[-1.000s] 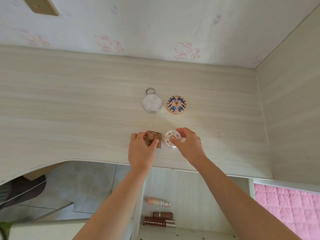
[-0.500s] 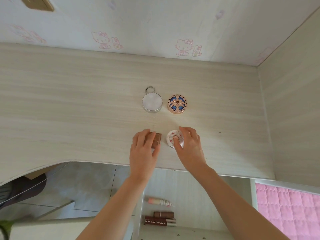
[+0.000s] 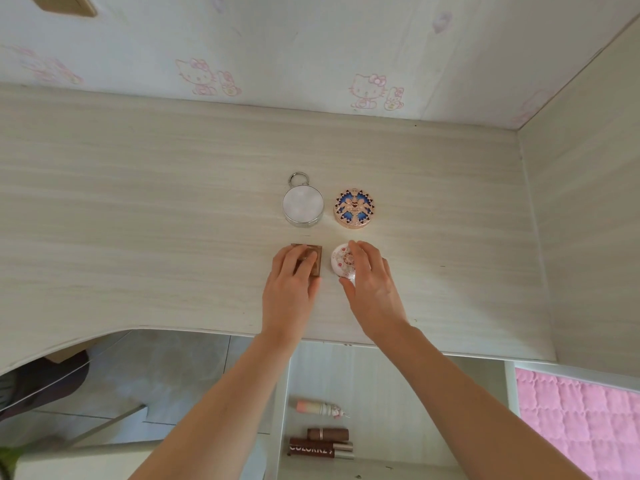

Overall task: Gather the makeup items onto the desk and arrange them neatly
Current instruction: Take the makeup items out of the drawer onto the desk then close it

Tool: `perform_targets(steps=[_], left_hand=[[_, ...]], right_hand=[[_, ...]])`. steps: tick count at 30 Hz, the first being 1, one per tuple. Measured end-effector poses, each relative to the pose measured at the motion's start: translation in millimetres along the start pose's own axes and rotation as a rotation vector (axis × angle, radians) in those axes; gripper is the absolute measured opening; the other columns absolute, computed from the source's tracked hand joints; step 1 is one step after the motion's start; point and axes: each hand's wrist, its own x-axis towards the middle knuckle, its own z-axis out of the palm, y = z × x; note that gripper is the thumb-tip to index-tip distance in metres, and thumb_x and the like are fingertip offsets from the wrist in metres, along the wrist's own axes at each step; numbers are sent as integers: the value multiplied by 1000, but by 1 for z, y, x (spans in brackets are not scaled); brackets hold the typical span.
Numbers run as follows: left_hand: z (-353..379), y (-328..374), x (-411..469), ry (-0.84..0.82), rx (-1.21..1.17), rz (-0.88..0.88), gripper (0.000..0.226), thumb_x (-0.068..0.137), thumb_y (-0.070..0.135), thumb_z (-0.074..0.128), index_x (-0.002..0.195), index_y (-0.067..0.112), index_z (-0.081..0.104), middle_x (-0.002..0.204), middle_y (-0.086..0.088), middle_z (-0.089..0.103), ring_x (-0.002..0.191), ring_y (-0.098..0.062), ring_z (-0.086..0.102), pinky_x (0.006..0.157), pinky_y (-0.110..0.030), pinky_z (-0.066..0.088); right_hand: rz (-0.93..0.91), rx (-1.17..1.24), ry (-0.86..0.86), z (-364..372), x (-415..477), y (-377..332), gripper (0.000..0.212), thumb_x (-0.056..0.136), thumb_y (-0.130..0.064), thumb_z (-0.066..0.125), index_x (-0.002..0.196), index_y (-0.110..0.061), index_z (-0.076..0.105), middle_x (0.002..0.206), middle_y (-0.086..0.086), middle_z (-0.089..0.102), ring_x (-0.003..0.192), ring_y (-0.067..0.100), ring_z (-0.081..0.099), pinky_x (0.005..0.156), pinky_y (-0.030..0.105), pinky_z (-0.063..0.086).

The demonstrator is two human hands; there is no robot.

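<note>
On the pale wooden desk (image 3: 138,220) two round compacts stand side by side: a silver one with a ring (image 3: 303,204) and a rose-gold one with a blue pattern (image 3: 354,207). In front of them lie a brown square compact (image 3: 317,261) and a small white floral round compact (image 3: 341,261). My left hand (image 3: 291,285) rests flat on the brown compact, its fingers straight and covering most of it. My right hand (image 3: 372,282) pinches the white compact, thumb at its near edge and fingers at its far edge.
On a shelf below the desk edge lie a pink tube (image 3: 320,408), a brown lipstick (image 3: 327,434) and a dark lip-gloss tube (image 3: 320,450). A wooden side panel (image 3: 588,237) walls the desk's right end. A pink quilt (image 3: 581,424) shows at lower right.
Both hands slid their compacts a little farther from the desk edge, toward the back pair. My left fingers flattened over the brown compact. The back pair stayed put.
</note>
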Motion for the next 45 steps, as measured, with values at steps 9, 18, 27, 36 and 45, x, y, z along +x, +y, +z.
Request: perform_targets(steps=[9, 18, 27, 36, 45], left_hand=[[-1, 3, 29, -7, 8, -29, 40, 74, 9, 74, 112, 8, 66, 120, -5, 61, 120, -27, 49, 76, -38, 56], [-4, 5, 21, -37, 92, -17, 51, 72, 13, 76, 120, 9, 60, 129, -6, 56, 126, -29, 46, 93, -40, 50], [-18, 3, -53, -46, 127, 52, 45, 78, 11, 72, 121, 10, 59, 132, -7, 56, 127, -31, 46, 94, -43, 49], [-22, 14, -144, -108, 132, 108, 40, 75, 8, 72, 114, 11, 63, 116, -3, 63, 118, -24, 50, 88, -40, 52], [11, 17, -210, -378, 169, 47, 38, 71, 9, 78, 107, 12, 68, 100, 0, 65, 106, -22, 58, 82, -36, 55]], right_hand=[[21, -15, -34, -4, 25, -1, 64, 83, -7, 67, 140, -8, 38, 141, 12, 38, 116, 32, 49, 93, 37, 48], [52, -31, -69, -10, 16, -2, 73, 86, -18, 66, 146, -12, 25, 151, 5, 25, 134, 25, 36, 96, 33, 46], [20, -82, -123, -23, -48, 14, 63, 92, -20, 57, 146, -6, 27, 152, 9, 28, 142, 24, 25, 110, 35, 37], [-137, -44, -102, -22, -139, 25, 54, 83, -8, 67, 132, 0, 47, 131, 13, 51, 126, 29, 47, 102, 36, 46], [-173, -44, -276, 14, -215, 52, 54, 78, -13, 73, 127, -6, 53, 118, 8, 59, 113, 24, 57, 84, 34, 56]])
